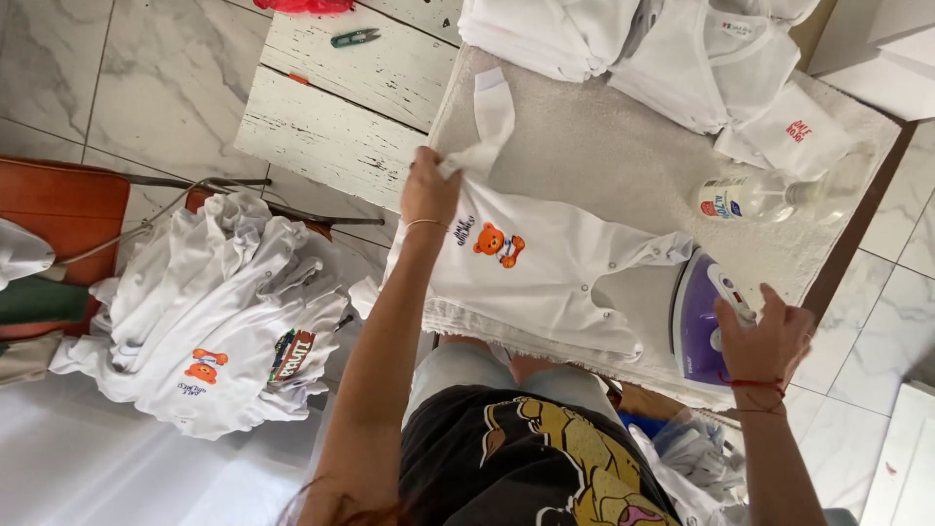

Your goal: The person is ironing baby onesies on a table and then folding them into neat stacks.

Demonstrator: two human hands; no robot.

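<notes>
A white baby garment (545, 273) with an orange bear print lies spread on a towel-covered ironing surface (604, 146). My left hand (429, 190) grips the garment at its shoulder, close to the sleeve (492, 112) that stretches away from me. At the surface's near right edge my right hand (765, 341) holds the handle of a purple and white iron (703, 326), which stands just right of the garment.
A clear spray bottle (769, 195) lies on the surface's right side. Folded white garments (672, 44) are stacked at the far edge. A heap of white clothes (224, 312) sits on a chair at left. Small snips (353, 38) rest on a white wooden table (331, 117).
</notes>
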